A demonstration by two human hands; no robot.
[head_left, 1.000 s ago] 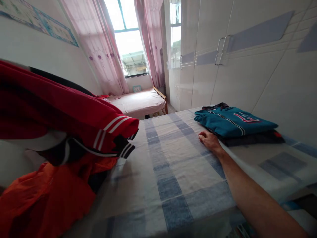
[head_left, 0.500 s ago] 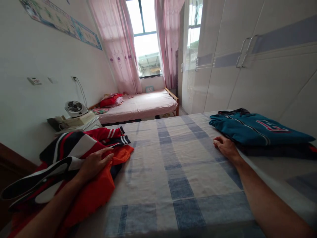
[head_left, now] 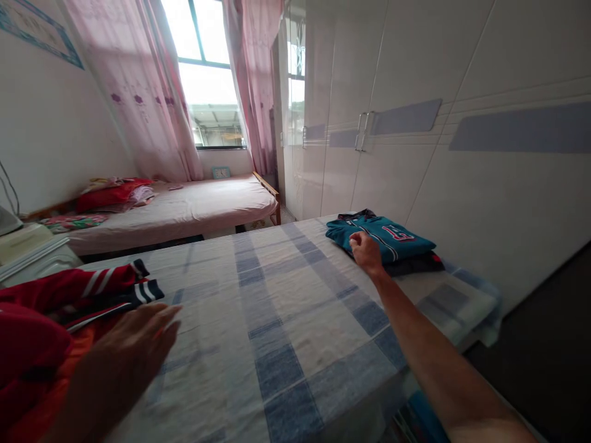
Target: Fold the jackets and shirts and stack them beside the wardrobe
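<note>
My left hand (head_left: 129,347), a little blurred, is raised over the near left of the bed with its fingers stretched out and nothing in them. Beside and beneath it lies a heap of clothes: a red jacket (head_left: 69,286) with white stripes and dark striped cuffs, and an orange garment (head_left: 78,351). My right hand (head_left: 368,251) reaches to the left front edge of a folded teal jacket (head_left: 410,243) with a letter patch. Its fingers are curled, and I see nothing in them; whether they touch the cloth is unclear. A dark garment (head_left: 413,264) lies under the teal jacket.
The clothes lie on a bed with a blue-and-white checked sheet (head_left: 207,326). White wardrobes (head_left: 341,184) line the right side. Beyond stands a second bed (head_left: 212,203) with a pink sheet, below a curtained window. A white cabinet (head_left: 37,249) stands at the left.
The view has swung to the right. My left hand has lifted off the heap of clothes. My right hand has gone from the sheet to the teal jacket's edge.
</note>
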